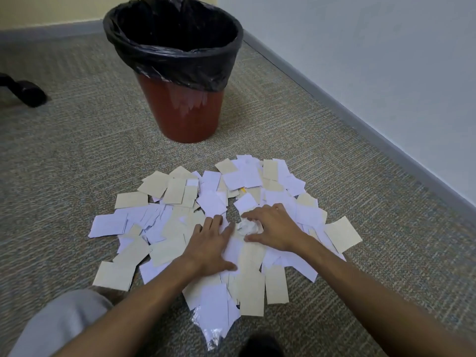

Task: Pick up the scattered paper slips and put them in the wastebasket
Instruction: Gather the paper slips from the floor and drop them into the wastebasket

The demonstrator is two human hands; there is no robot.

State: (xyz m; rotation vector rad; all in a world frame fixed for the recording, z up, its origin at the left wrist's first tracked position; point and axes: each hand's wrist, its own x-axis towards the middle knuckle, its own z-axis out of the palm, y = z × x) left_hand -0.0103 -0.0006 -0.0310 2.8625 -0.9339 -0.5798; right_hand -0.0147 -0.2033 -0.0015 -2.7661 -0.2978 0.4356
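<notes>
A wide pile of white and cream paper slips [177, 194] covers the carpet in front of me. The red-brown wastebasket [185, 112], lined with a black bag, stands upright just beyond the pile. My left hand [208, 243] lies flat on the slips near the middle, fingers spread. My right hand [273, 228] is beside it, fingers curled around a small crumpled white paper ball [247, 228]. Thumb and index touch the ball's sides; it rests on the pile.
A grey baseboard [360, 117] and wall run diagonally along the right. A black chair caster [28, 92] sits at the far left. My grey-clad knee [59, 323] is at the bottom left, a dark shoe [260, 346] at the bottom centre.
</notes>
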